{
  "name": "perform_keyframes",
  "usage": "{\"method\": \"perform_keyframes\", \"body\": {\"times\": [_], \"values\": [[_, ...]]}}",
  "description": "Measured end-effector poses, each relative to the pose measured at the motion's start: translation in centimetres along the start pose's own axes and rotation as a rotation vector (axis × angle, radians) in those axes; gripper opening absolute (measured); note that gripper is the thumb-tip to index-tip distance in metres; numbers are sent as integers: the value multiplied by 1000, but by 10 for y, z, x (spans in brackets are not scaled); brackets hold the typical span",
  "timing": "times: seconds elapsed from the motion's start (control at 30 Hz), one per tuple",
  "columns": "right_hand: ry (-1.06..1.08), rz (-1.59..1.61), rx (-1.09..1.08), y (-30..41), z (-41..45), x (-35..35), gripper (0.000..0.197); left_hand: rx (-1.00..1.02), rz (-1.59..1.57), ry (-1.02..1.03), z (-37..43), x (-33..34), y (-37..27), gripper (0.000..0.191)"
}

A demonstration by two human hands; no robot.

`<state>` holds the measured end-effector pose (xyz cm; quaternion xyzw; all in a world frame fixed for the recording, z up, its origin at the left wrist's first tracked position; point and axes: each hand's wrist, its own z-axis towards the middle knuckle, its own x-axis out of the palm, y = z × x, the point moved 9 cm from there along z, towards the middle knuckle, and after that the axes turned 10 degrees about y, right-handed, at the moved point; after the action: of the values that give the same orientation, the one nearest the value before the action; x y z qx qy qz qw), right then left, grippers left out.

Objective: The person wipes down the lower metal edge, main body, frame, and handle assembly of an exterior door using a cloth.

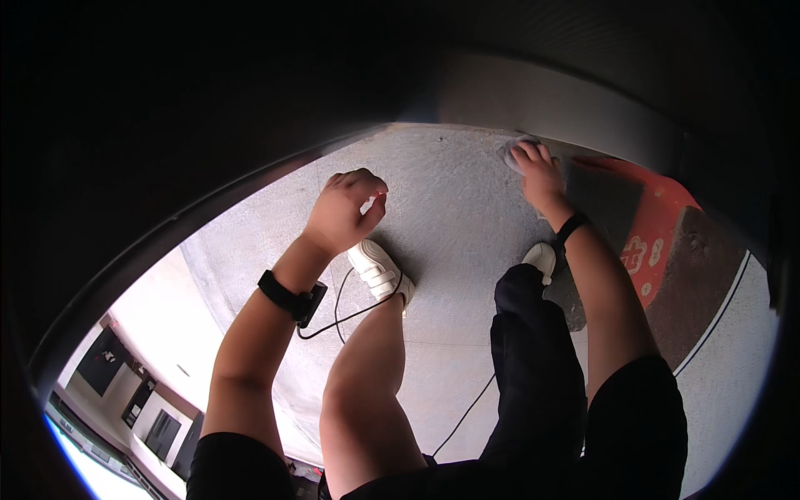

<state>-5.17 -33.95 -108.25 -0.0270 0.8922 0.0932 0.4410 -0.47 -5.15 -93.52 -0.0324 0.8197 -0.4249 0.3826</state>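
Observation:
My right hand is closed over a crumpled grey cloth, at the lower edge of a grey panel in the upper right. What the panel belongs to is too dark to tell. My left hand hangs above the concrete floor, its fingers curled towards the thumb, with nothing seen between them. On the left wrist sits a black strap with a small black box, from which a black cable runs. A black band circles the right wrist.
A dark edge curves across the upper left. Below are my white shoes. A red and brown mat with white patterns lies at the right. The thin black cable crosses the floor between my legs. A building stands outside at the lower left.

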Motion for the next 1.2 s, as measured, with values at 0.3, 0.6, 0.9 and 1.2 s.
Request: {"method": "perform_keyframes", "body": {"times": [0.3, 0.6, 0.9, 1.2], "values": [[-649, 179, 471, -137, -262, -96, 51, 202, 282, -221, -63, -125, -132, 13], [-980, 530, 628, -153, -345, -166, 40, 368, 792, 214, -87, -64, -105, 8], [-1007, 299, 263, -110, -344, -254, 38, -436, 861, 120, -229, -175, 34, 6], [-980, 157, 227, -97, -385, -256, 43, -808, -23, -166, -497, -48, -39, 6]]}}
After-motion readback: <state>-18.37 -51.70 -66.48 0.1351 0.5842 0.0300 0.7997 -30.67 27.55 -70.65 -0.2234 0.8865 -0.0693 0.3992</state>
